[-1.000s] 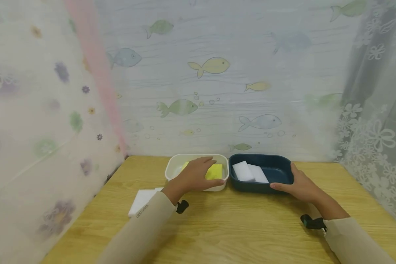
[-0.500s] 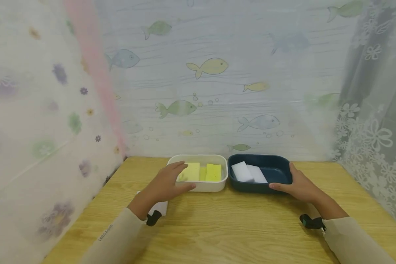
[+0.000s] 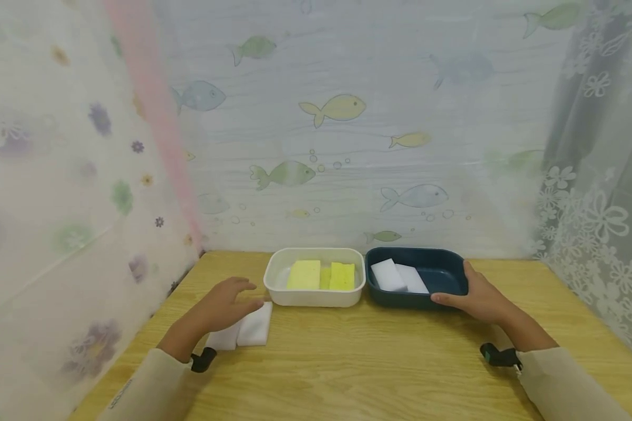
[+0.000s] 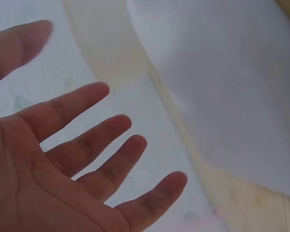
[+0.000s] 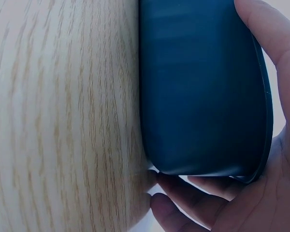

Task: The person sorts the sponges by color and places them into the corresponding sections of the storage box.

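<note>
My left hand (image 3: 218, 307) hovers with fingers spread over two flat white sponges (image 3: 255, 325) on the table; nothing is in its palm in the left wrist view. Part of the left-hand sponge is hidden behind it. My right hand (image 3: 479, 295) grips the right end of a dark blue bin (image 3: 400, 300). Its thumb lies at the front rim, and the fingers curve round the bin's end in the right wrist view. Inside that bin two white sponges (image 3: 388, 276) lean together at the left. Beside it, a white bin (image 3: 316, 299) holds yellow sponges (image 3: 304, 275).
The wooden table (image 3: 347, 368) runs back to a curtain (image 3: 368, 152) printed with fish. A flowered curtain (image 3: 100, 245) borders the left side, and a lace-patterned one (image 3: 605, 234) the right. Both bins stand side by side at the table's back.
My left hand has drawn back from over the white bin, leftward and nearer, to above the white sponges on the table. The right hand has kept its place on the blue bin.
</note>
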A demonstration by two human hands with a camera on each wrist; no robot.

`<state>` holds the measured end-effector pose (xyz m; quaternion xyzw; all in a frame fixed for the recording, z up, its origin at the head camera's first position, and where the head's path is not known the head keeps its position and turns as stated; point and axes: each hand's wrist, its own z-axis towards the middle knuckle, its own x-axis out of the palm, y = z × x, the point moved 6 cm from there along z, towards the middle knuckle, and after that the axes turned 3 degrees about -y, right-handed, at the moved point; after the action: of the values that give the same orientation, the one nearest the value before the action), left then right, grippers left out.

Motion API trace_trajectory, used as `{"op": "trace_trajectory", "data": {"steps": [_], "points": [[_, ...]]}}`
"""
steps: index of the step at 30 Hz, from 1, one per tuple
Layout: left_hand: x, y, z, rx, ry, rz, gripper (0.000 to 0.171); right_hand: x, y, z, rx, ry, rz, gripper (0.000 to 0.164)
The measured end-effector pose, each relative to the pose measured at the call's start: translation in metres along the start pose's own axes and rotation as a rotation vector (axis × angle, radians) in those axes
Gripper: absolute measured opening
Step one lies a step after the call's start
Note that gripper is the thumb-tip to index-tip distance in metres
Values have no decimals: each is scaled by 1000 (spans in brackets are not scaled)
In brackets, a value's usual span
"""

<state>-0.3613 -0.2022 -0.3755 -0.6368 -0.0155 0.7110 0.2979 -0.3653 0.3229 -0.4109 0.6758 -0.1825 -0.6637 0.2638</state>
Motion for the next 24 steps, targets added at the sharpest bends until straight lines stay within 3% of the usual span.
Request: {"op": "trace_trajectory", "data": {"steps": [5,10,20,24], "points": [[4,12,-4,-1,40,35,41,1,-2,0,8,-3,1,120],[9,15,-2,-3,55,48,38,0,-3,0,6,-4,-6,120],[28,1,6,17,100,20,53,-2,-3,1,-5,-14,-14,119],[37,-10,6,66,118,9,51,0,-3,1,-1,-7,-5,119]]}}
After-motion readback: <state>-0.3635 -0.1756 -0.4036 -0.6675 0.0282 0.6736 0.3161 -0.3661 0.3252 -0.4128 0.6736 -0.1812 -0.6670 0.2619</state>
